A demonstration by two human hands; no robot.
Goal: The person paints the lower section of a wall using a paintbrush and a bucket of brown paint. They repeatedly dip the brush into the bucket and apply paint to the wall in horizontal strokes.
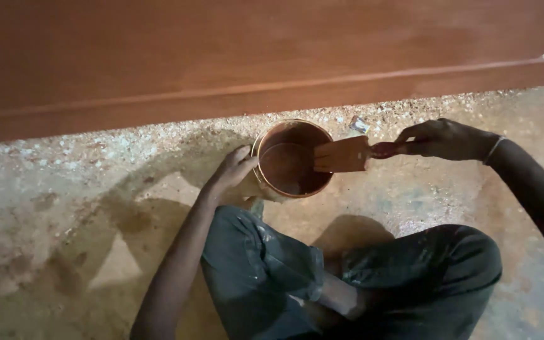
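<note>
- Centre of the frame, just above the knees: a round tin (291, 158) sits on the floor (96, 208), with reddish-brown paint or stain pooled low inside, well below the rim.
- Over its right rim lies a flat, wide brush (342, 154), bristles coated the same brown, head half across the opening.
- The right hand (443, 140), right of centre, is curled tight around the brush handle, fingers closed, wrist band showing.
- The left hand (234, 169) is on the tin's left side, fingers half open and pressed to the wall just under the rim, more a steadying touch than a full wrap.
- Risk one, as I read it: the tin looks tipped toward the camera. With only fingertips bracing it, a firm drag of the brush across the rim could rock it and spill onto the floor or the trousers (347, 277) just below.
- Risk two: a loaded brush carried off the tin could drip on the gritty floor between the tin and the big red-brown panel (272, 50) across the top of the frame.
- Risk three: pale chips and dust lie scattered along the panel's lower edge, upper left through upper right. Bristles that brush the floor could pick up grit and smear it into the finish.
- Risk four: the light is dim, with heavy shadow lower left, so an overloaded brush may be hard to judge.
</note>
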